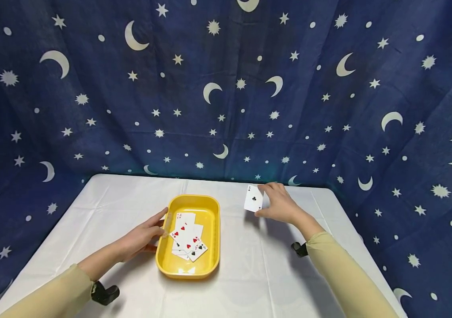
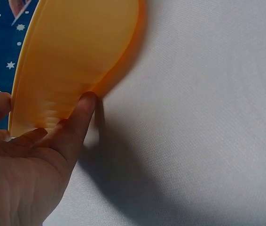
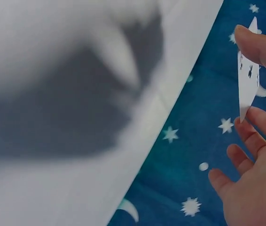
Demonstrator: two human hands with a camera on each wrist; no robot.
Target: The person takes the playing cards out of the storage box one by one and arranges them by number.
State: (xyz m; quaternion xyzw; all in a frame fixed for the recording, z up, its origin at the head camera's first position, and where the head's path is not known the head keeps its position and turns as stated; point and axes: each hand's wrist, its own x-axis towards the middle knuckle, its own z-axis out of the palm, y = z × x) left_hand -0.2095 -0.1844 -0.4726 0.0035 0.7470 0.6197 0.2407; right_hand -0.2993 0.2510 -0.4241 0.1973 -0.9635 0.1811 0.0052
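My right hand holds an ace of clubs above the far right part of the table, thumb and fingertips at opposite edges. In the right wrist view, the card is seen nearly edge-on, and the other fingers spread below it. My left hand grips the left side of a yellow plastic tray. The left wrist view shows its fingers against the tray's outer wall and at the rim. Several face-up playing cards, hearts and black suits, lie overlapping inside the tray.
A white cloth covers the table. Behind and beside it hangs a dark blue curtain with moons and stars. A black strap device sits at each wrist.
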